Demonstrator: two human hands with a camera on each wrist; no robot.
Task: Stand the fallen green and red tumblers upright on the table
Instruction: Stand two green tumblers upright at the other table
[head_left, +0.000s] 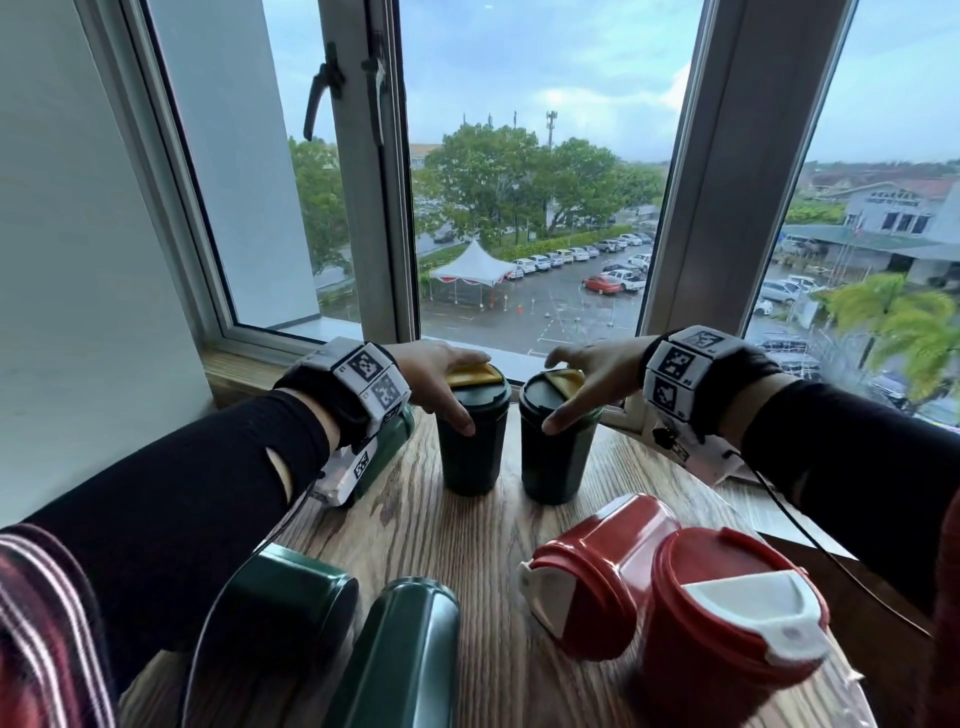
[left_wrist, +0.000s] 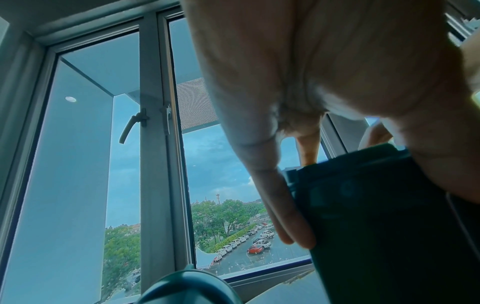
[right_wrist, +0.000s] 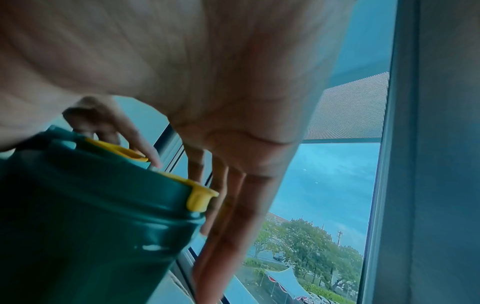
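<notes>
Nearest, one red tumbler (head_left: 727, 618) stands upright; another (head_left: 597, 566) and three green ones (head_left: 400, 660) lie on the wooden table (head_left: 498, 519). By the window, left hand (head_left: 441, 374) and right hand (head_left: 587, 384) each loosely hold an upright green tumbler (head_left: 470, 431).

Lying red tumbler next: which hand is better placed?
Probably the right hand. It is on the right upright green tumbler, and the lying red tumbler is directly below on that side. The left hand would have to cross over.
</notes>
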